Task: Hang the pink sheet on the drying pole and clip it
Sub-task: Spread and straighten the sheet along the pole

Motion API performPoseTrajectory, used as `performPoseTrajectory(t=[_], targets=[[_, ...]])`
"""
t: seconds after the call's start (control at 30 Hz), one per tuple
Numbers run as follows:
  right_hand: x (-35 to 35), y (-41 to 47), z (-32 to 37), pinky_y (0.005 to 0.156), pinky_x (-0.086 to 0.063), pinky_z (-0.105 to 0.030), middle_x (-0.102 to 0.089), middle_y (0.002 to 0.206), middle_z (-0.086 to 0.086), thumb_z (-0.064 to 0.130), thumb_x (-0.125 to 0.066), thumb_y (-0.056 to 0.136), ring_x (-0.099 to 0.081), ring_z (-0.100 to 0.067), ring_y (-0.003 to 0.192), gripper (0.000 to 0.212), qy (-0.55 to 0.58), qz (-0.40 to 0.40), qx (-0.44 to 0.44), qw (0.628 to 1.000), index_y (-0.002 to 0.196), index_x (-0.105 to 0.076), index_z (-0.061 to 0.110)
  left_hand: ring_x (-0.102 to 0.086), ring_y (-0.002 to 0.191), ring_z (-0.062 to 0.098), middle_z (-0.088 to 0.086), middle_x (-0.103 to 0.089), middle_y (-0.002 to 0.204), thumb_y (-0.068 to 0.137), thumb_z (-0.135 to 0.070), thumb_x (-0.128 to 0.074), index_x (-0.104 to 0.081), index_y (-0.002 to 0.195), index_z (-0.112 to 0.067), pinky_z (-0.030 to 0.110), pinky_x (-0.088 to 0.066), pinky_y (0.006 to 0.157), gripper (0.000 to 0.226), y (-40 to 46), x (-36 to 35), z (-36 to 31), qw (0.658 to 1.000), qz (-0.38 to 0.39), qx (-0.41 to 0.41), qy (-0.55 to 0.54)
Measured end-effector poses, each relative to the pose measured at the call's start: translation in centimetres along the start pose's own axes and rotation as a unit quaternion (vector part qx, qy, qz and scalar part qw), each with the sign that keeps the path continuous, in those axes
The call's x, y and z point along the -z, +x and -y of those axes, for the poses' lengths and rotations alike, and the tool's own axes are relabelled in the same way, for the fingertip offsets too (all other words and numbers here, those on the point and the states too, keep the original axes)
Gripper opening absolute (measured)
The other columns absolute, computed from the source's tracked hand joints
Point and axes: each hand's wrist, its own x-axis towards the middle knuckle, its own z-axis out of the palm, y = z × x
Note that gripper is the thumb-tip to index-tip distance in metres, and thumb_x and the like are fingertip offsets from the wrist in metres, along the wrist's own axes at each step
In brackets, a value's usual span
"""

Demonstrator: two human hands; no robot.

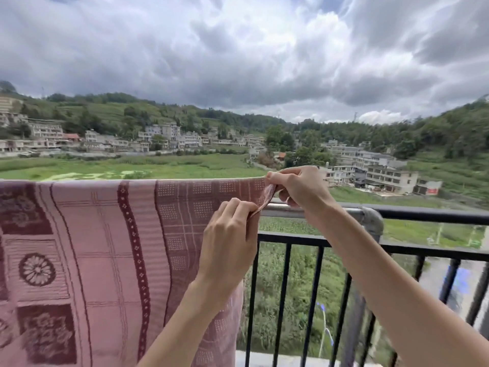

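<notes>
The pink sheet (105,234), patterned in dark red, hangs draped over a line or pole hidden under its top fold, filling the left half of the view. My left hand (230,234) pinches the sheet's right side edge a little below the top. My right hand (296,189) pinches the sheet's upper right corner at the fold. A grey metal pole (304,210) with an elbow joint (373,221) runs to the right just behind the hands. No clip is visible.
A black metal railing (317,242) with vertical bars stands behind and below the sheet, on a concrete ledge (264,358). Beyond it lie green fields, houses and hills under a cloudy sky.
</notes>
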Motion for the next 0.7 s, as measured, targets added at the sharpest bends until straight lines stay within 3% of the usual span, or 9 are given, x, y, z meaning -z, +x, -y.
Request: performPoseTrajectory(t=[0.17,0.3,0.53,0.7], targets=[[6.2,-0.8,-2.7,0.042,-0.036,-0.018,-0.063,0.062,-0.004,0.014,-0.063,0.084,-0.046,-0.010,0.049,0.014,0.024,-0.004,-0.019,1.000,0.077,-0.071,0.005,-0.057,0.076,0.012,-0.004,-0.061,0.085,0.091,-0.019,-0.055,-0.063,0.096,-0.010,0.035,-0.054,0.069,0.013,-1.3,-3.7,-6.2,1.000,0.006,0.030,0.001],[11.2,-0.5,-4.0,0.037,-0.035,-0.015,-0.060,0.048,0.003,0.011,-0.064,0.082,-0.047,-0.004,0.039,0.013,0.049,-0.026,-0.028,0.998,0.073,-0.071,0.006,-0.056,0.077,0.010,-0.006,-0.061,0.085,0.091,-0.023,-0.053,-0.063,0.097,-0.012,0.034,-0.054,0.070,0.016,-0.6,-6.7,-10.3,0.999,0.031,0.011,0.002],[16.6,0.3,-5.9,0.041,-0.036,-0.017,-0.055,0.051,0.000,0.009,-0.065,0.081,-0.043,-0.005,0.038,0.012,0.101,-0.038,-0.043,0.993,0.073,-0.070,0.003,-0.057,0.077,0.011,-0.004,-0.063,0.086,0.091,-0.019,-0.055,-0.063,0.097,-0.011,0.033,-0.054,0.069,0.013,0.2,-10.6,-13.8,0.998,0.057,-0.006,0.006],[18.8,1.0,-7.4,0.040,-0.033,-0.017,-0.053,0.043,0.006,0.009,-0.064,0.082,-0.041,-0.006,0.039,0.013,0.121,-0.024,-0.039,0.992,0.071,-0.069,0.004,-0.058,0.078,0.011,-0.003,-0.063,0.088,0.091,-0.018,-0.054,-0.063,0.098,-0.011,0.035,-0.054,0.069,0.014,0.4,-12.4,-15.7,0.998,0.064,-0.002,0.021]])
